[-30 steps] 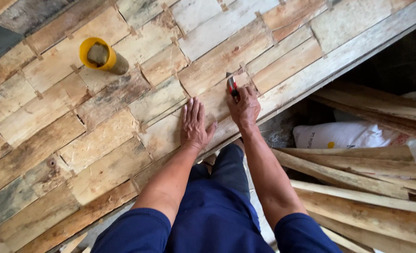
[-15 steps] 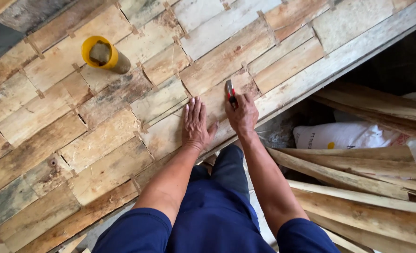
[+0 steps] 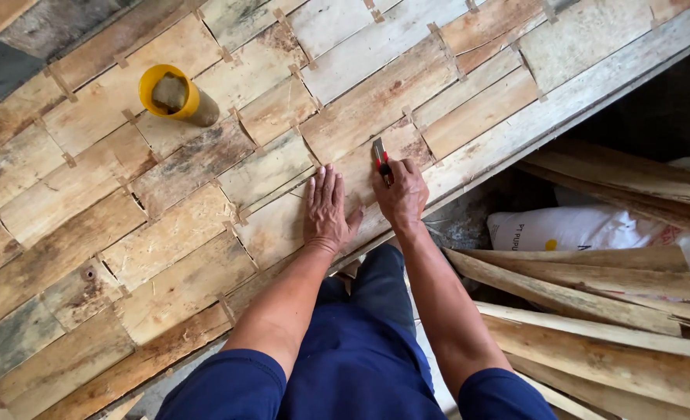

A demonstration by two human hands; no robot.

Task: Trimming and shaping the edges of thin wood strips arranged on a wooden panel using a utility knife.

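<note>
Yellow cup (image 3: 171,92) on the panel, white sack (image 3: 586,229), loose bark strips (image 3: 593,311) at right
</note>
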